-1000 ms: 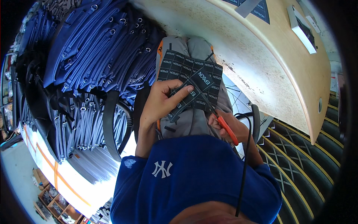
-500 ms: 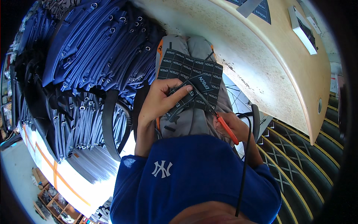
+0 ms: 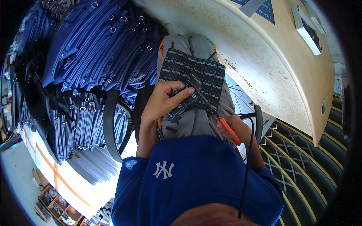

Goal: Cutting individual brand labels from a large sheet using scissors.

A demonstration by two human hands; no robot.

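A black sheet of printed rectangular labels (image 3: 209, 73) lies across my lap. My left hand (image 3: 160, 100) is closed, its thumb pressing a small black label piece (image 3: 190, 97) over the sheet's lower left part. My right hand (image 3: 237, 126) grips red-handled scissors (image 3: 230, 132). Their dark blades point up and left, alongside the label piece by my left thumb. How far apart the blades are is hard to make out. My left fingers are partly hidden beneath the pieces.
Blue bags with metal rings (image 3: 102, 45) are piled at my left. A curved, pale tabletop (image 3: 279, 64) runs along the right, with a white box (image 3: 307, 32) on it. A black cable (image 3: 247, 177) hangs by my right arm. Gray trousers (image 3: 181, 124) support the sheet.
The angled label piece that stood above my left thumb no longer shows there, and the sheet beneath is visible. The scissors have shifted slightly; my left hand has barely moved.
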